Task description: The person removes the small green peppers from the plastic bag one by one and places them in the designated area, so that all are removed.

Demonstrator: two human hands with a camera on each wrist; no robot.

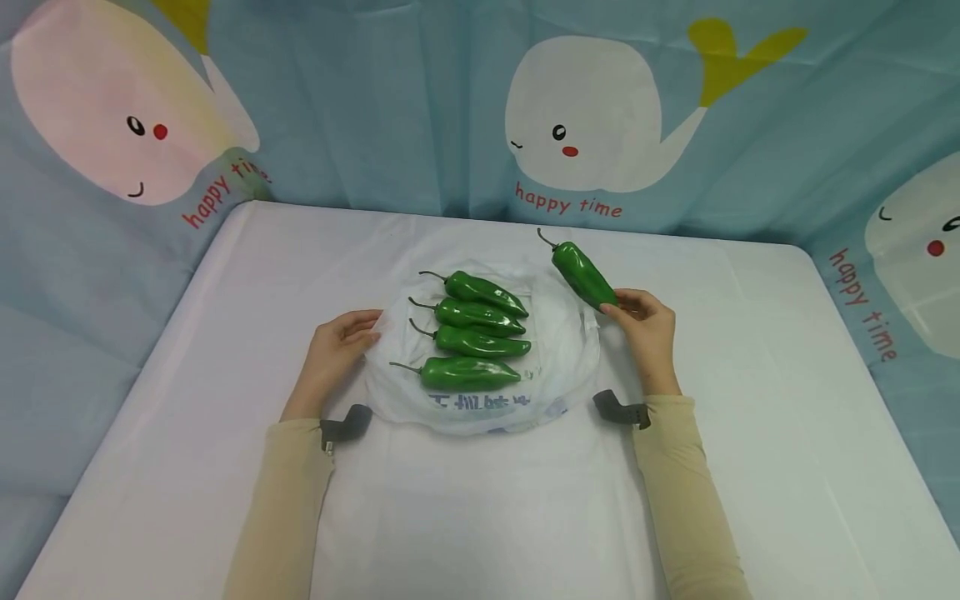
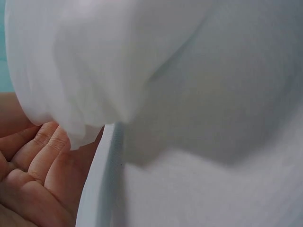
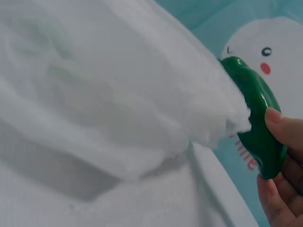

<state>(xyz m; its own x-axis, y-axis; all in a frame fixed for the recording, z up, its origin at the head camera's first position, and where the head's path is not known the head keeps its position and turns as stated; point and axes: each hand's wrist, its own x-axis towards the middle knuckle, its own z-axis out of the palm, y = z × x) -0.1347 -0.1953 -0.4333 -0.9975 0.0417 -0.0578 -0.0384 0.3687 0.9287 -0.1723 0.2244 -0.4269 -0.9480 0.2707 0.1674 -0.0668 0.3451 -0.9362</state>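
A white plastic bag (image 1: 566,375) is spread open on the table, with several green peppers (image 1: 472,374) lying side by side in it, stems to the left. At its left edge my left hand (image 1: 333,354) pinches the rim; the left wrist view shows the bag's film (image 2: 85,85) over curled fingers (image 2: 45,153). My right hand (image 1: 647,329) grips another green pepper (image 1: 581,273) by its lower end, over the bag's upper right edge, stem pointing up and left. In the right wrist view the thumb presses this pepper (image 3: 258,106), and the bag partly covers it.
A white cloth covers the table (image 1: 765,400). Behind it hangs a blue curtain (image 1: 360,108) with whale prints, reaching down along both sides. Dark wrist camera mounts (image 1: 348,423) sit at both cuffs, close to the bag's lower sides.
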